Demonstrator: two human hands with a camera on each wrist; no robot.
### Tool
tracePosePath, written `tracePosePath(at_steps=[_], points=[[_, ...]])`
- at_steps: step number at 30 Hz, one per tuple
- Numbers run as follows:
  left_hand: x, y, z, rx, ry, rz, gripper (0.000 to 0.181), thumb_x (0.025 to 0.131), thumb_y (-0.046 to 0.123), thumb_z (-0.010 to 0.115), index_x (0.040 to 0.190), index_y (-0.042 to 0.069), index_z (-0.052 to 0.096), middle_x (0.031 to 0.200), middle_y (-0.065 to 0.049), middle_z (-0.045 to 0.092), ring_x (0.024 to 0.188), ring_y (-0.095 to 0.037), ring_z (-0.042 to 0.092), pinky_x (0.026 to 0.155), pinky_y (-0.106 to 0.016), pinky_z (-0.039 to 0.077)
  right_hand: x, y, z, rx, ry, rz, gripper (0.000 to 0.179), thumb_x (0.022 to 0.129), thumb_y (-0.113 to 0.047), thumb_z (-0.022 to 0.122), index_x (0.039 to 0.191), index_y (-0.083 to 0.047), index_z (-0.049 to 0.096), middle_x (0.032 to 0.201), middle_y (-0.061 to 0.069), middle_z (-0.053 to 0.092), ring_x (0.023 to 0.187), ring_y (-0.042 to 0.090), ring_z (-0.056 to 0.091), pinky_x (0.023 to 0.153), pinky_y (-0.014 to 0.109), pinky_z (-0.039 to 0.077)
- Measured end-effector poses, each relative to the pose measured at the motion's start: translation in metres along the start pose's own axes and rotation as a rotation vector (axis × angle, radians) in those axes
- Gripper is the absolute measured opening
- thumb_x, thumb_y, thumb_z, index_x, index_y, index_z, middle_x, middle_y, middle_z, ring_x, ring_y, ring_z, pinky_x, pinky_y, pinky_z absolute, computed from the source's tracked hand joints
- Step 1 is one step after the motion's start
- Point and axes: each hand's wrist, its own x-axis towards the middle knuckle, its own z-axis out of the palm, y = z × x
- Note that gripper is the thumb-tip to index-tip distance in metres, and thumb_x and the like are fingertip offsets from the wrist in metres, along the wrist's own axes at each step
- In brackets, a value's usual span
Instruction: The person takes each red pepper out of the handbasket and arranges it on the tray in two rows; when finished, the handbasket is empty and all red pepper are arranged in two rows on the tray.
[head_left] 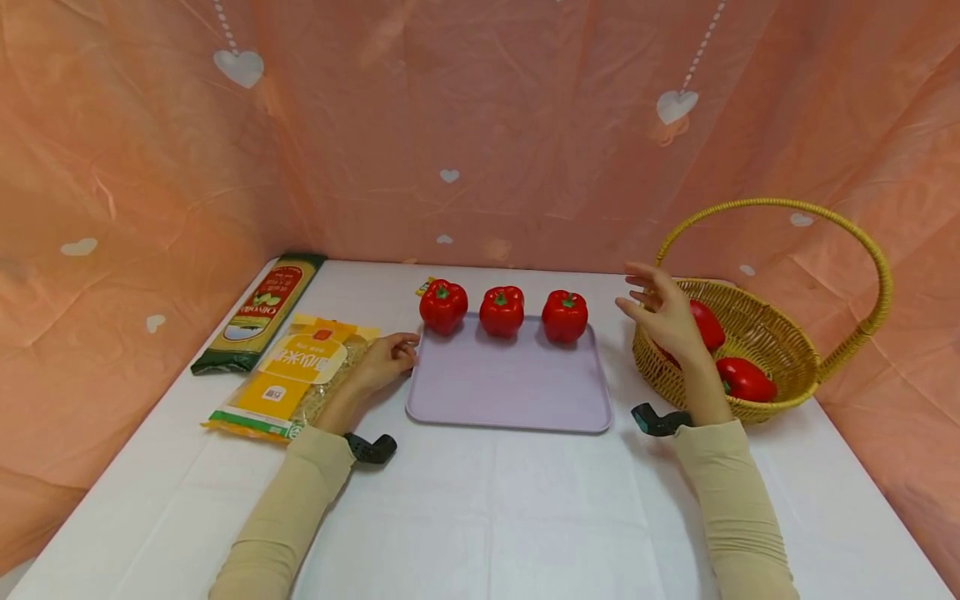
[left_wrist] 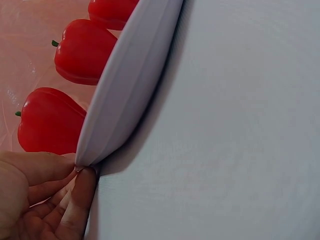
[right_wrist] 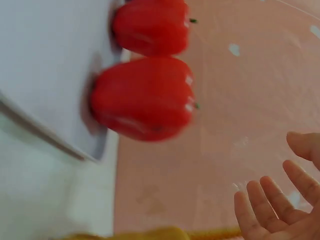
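My left hand (head_left: 387, 362) is at the left edge of the lilac tray (head_left: 510, 392). In the left wrist view its thumb and fingers pinch the tray's rim at a corner. Three red bell peppers stand in a row along the tray's far side: a left one (head_left: 443, 307), a middle one (head_left: 502, 312) and a right one (head_left: 565, 316). Raised by the near left side of the wicker basket (head_left: 772, 310), my right hand (head_left: 667, 318) has its fingers spread and holds nothing. Inside the basket lie two red peppers, one (head_left: 746, 380) in front and another (head_left: 705, 325) partly behind the hand.
An orange-and-yellow bag of grain (head_left: 300, 375) lies left of the tray, partly under my left forearm. Beyond it is a green-and-gold packet (head_left: 262, 312). The basket's tall handle (head_left: 772, 202) arches up on the right. A pink curtain (head_left: 480, 125) hangs behind the white table (head_left: 487, 508).
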Motion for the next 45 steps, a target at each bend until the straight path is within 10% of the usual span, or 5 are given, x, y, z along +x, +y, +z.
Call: tracePosePath(at_steps=[4,11,18,25,45], points=[[0.001,-0.002,0.000,0.005,-0.001,0.009,0.039,0.087,-0.007,0.052,0.125,-0.012,0.047,0.094,-0.019,0.055,0.077,-0.017,0.051,0.068,-0.020,0.049,0.000,0.004,-0.020,-0.054,0.071,0.028,0.049,0.082,0.001,0.066,0.128,0.004,0.050,0.119,0.006,0.053,0.102,0.004,0.051,0.082,0.009,0.044],[0.001,-0.002,0.001,0.011,0.002,-0.002,0.039,0.087,-0.007,0.052,0.125,-0.011,0.048,0.094,-0.018,0.055,0.077,-0.017,0.051,0.068,-0.019,0.048,-0.001,-0.004,-0.057,-0.148,0.114,0.220,0.045,0.086,-0.017,0.066,0.127,-0.003,0.053,0.103,-0.020,0.052,0.097,0.005,0.051,0.075,0.011,0.041],[0.002,-0.004,0.000,0.015,-0.008,-0.007,0.040,0.087,-0.007,0.051,0.127,-0.010,0.047,0.096,-0.019,0.056,0.078,-0.018,0.052,0.068,-0.019,0.049,0.001,-0.001,-0.084,-0.224,0.030,0.349,0.053,0.088,-0.031,0.062,0.132,-0.005,0.047,0.114,-0.002,0.051,0.095,0.002,0.047,0.073,0.008,0.040],[0.002,-0.005,-0.002,0.013,-0.007,0.024,0.040,0.086,-0.008,0.052,0.125,-0.012,0.047,0.096,-0.021,0.056,0.077,-0.018,0.052,0.067,-0.018,0.048,0.006,0.001,-0.097,-0.279,-0.131,0.415,0.063,0.091,-0.034,0.057,0.137,0.004,0.037,0.132,0.029,0.042,0.115,0.036,0.044,0.071,0.009,0.037],[0.001,0.001,0.001,-0.010,0.005,0.018,0.039,0.086,-0.008,0.052,0.125,-0.012,0.048,0.092,-0.018,0.056,0.072,-0.014,0.052,0.065,-0.020,0.049,0.013,0.034,-0.116,-0.243,-0.230,0.581,0.077,0.091,-0.042,0.054,0.142,0.007,0.023,0.138,0.032,0.033,0.116,0.037,0.039,0.066,0.010,0.042]])
